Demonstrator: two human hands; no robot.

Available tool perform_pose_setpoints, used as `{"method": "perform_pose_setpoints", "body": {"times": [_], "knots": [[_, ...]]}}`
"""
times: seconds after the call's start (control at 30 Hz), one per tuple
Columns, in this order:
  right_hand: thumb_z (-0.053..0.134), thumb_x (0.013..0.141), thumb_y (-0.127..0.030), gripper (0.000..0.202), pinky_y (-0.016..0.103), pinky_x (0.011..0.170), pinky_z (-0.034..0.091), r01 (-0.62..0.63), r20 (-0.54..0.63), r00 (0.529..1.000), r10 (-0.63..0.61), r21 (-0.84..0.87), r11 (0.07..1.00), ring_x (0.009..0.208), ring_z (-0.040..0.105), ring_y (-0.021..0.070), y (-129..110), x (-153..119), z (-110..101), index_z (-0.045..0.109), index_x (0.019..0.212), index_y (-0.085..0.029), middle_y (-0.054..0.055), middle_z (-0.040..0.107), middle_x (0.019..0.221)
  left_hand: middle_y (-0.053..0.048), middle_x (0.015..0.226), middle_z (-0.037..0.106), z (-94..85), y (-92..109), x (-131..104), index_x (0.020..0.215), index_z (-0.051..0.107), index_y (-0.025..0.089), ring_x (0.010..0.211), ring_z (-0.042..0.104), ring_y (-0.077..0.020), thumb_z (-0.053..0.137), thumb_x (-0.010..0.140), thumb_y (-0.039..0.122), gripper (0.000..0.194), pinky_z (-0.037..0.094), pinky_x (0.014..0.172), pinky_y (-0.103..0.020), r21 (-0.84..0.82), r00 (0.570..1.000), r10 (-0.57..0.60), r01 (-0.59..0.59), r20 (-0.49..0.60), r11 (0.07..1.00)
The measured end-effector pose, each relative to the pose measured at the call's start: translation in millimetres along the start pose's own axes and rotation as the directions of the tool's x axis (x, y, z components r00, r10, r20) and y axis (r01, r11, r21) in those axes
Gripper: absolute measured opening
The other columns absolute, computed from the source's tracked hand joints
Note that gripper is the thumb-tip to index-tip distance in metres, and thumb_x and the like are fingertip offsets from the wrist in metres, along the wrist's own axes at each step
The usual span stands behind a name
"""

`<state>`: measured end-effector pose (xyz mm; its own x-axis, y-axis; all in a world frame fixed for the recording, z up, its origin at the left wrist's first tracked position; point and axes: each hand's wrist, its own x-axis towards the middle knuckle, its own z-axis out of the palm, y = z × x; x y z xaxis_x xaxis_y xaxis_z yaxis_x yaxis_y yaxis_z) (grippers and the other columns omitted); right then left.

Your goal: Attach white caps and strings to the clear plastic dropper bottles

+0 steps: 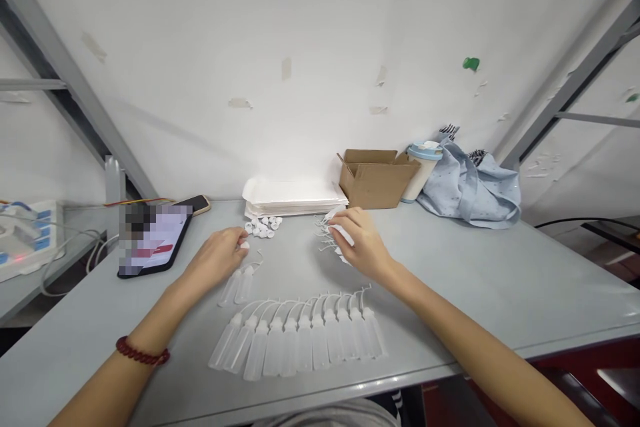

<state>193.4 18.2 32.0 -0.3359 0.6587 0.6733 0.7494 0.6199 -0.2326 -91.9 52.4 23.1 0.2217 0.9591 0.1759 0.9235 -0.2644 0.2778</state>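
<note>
My left hand [220, 257] is beside a small pile of white caps [264, 227], its fingertips pinched on a single white cap [245, 245]. Over a cluster of white nozzle tips with thin curved tubes [325, 232] is my right hand [364, 245], fingers bent and thumb close to the tips. Its fingers partly hide what they touch. Nearer me lies a row of several clear plastic squeeze bottles [290, 345], each with a thin bent tube on top. Two more bottles [243, 285] lie apart, just below my left hand.
A phone [160, 240] lies at the left, another device [200, 204] behind it. White flat packaging [295, 197], an open cardboard box [373, 183], a lidded cup [421, 170] and a blue cloth bag [470, 187] line the wall. A power strip [30, 240] is far left.
</note>
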Motion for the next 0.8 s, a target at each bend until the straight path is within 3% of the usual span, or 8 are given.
{"method": "perform_pose_setpoints", "body": {"times": [0.1, 0.2, 0.3, 0.37, 0.43, 0.57, 0.63, 0.8], "knots": [[0.043, 0.090, -0.017, 0.018, 0.030, 0.073, 0.037, 0.010, 0.221, 0.975, -0.027, 0.076, 0.997, 0.073, 0.056, 0.0170, -24.5, 4.9, 7.4, 0.061, 0.084, -0.016, 0.007, 0.064, 0.077, -0.011, 0.091, 0.070, 0.1, 6.7, 0.2, 0.090, 0.063, 0.017, 0.089, 0.065, -0.0284, 0.047, 0.073, 0.031, 0.027, 0.047, 0.075, -0.035, -0.061, 0.999, 0.009, -0.011, -0.041, 0.998], [0.045, 0.088, -0.020, 0.023, 0.026, 0.056, 0.032, -0.019, 0.501, 0.865, -0.016, 0.065, 0.998, 0.058, 0.053, 0.0143, -52.7, 18.8, 20.5, 0.061, 0.072, -0.015, 0.005, 0.062, 0.066, -0.009, 0.089, 0.070, -1.1, 14.2, 0.4, 0.086, 0.061, 0.017, 0.086, 0.065, -0.0252, 0.048, 0.073, 0.032, 0.024, 0.048, 0.076, -0.033, -0.132, 0.997, 0.032, -0.042, -0.074, 0.990], [0.044, 0.086, -0.025, 0.029, 0.026, 0.049, 0.027, -0.038, 0.653, 0.757, -0.003, 0.049, 0.998, 0.053, 0.052, 0.0151, -81.6, 34.9, 39.9, 0.060, 0.064, -0.015, 0.006, 0.060, 0.059, -0.008, 0.090, 0.070, -6.3, 18.6, -0.8, 0.088, 0.060, 0.017, 0.083, 0.066, -0.0222, 0.048, 0.073, 0.032, 0.024, 0.049, 0.076, -0.031, -0.191, 0.991, 0.025, -0.050, -0.131, 0.980], [0.046, 0.082, -0.032, 0.030, 0.026, 0.048, 0.028, -0.068, 0.694, 0.720, 0.014, 0.050, 0.996, 0.056, 0.055, 0.0175, -96.8, 42.8, 53.9, 0.060, 0.061, -0.015, 0.007, 0.061, 0.060, -0.008, 0.090, 0.070, -11.9, 19.8, -2.1, 0.089, 0.059, 0.016, 0.080, 0.066, -0.0214, 0.047, 0.074, 0.032, 0.025, 0.050, 0.074, -0.031, -0.215, 0.985, -0.003, -0.034, -0.170, 0.976], [0.048, 0.079, -0.038, 0.031, 0.027, 0.048, 0.031, -0.118, 0.700, 0.711, 0.060, 0.035, 0.992, 0.059, 0.058, 0.0203, -106.2, 47.0, 65.5, 0.061, 0.063, -0.015, 0.008, 0.063, 0.062, -0.008, 0.088, 0.069, -17.9, 20.4, -3.6, 0.088, 0.059, 0.015, 0.077, 0.066, -0.0213, 0.048, 0.074, 0.031, 0.024, 0.051, 0.072, -0.032, -0.240, 0.976, -0.040, -0.013, -0.213, 0.971], [0.050, 0.075, -0.044, 0.038, 0.030, 0.052, 0.037, -0.195, 0.639, 0.754, 0.154, -0.007, 0.981, 0.067, 0.062, 0.0254, -109.6, 47.6, 75.0, 0.061, 0.091, -0.011, 0.011, 0.067, 0.076, -0.007, 0.085, 0.069, -25.3, 21.4, -5.5, 0.084, 0.059, 0.016, 0.076, 0.066, -0.0215, 0.051, 0.072, 0.028, 0.019, 0.051, 0.071, -0.033, -0.296, 0.953, -0.101, 0.012, -0.287, 0.955], [0.052, 0.074, -0.045, 0.045, 0.031, 0.053, 0.038, -0.219, 0.633, 0.753, 0.178, -0.014, 0.976, 0.070, 0.063, 0.0269, -107.9, 46.9, 74.8, 0.056, 0.101, -0.009, 0.012, 0.067, 0.081, -0.006, 0.085, 0.069, -26.1, 21.6, -5.7, 0.083, 0.059, 0.017, 0.076, 0.066, -0.0213, 0.052, 0.072, 0.028, 0.017, 0.051, 0.071, -0.033, -0.305, 0.949, -0.114, 0.020, -0.294, 0.952], [0.051, 0.074, -0.040, 0.032, 0.029, 0.050, 0.037, -0.258, 0.692, 0.697, 0.185, 0.002, 0.966, 0.068, 0.063, 0.0254, -106.0, 46.6, 75.9, 0.059, 0.087, -0.013, 0.012, 0.068, 0.081, -0.006, 0.084, 0.069, -24.1, 21.2, -5.7, 0.083, 0.059, 0.016, 0.074, 0.065, -0.0206, 0.052, 0.072, 0.028, 0.018, 0.051, 0.070, -0.032, -0.316, 0.949, -0.121, 0.024, -0.292, 0.949]]}}
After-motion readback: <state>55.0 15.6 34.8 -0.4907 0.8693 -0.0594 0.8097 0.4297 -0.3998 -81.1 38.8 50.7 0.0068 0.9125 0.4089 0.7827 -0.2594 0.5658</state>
